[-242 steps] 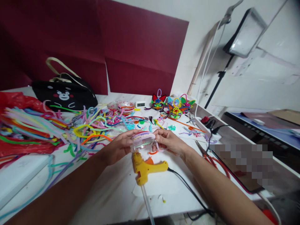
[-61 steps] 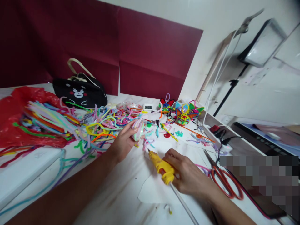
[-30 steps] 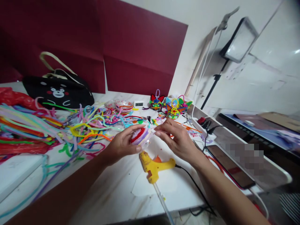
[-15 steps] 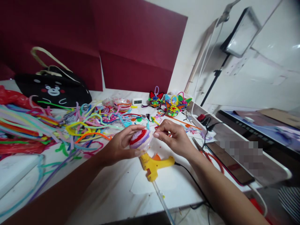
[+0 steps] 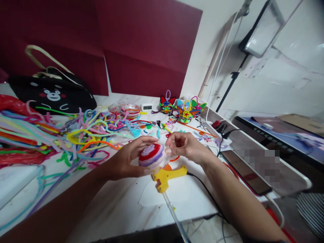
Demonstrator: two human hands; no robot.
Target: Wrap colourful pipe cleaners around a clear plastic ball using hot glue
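Note:
My left hand (image 5: 124,158) is wrapped round a ball (image 5: 153,157) banded in coiled fuzzy pipe cleaner, with a pale lilac centre, then red, white and purple rings. Thumb below and fingers above grip its left side. At the ball's right edge, my right hand (image 5: 188,146) has thumb and forefinger pinched together; what lies between them is too small to make out. Just beneath the ball, a yellow hot glue gun (image 5: 172,175) rests on the table with a clear glue stick (image 5: 170,207) sticking out of its back.
Loose pipe cleaners (image 5: 93,135) spread over the left and back of the table. Finished cat-faced ornaments (image 5: 186,114) stand at the back beside a small digital timer (image 5: 146,107). A black bag (image 5: 53,94) is behind left; a phone (image 5: 246,172) lies at right.
The ball has turned a little, so more of its ringed face shows. My right hand stays pinched at its right edge, slightly lower. The view has shifted slightly.

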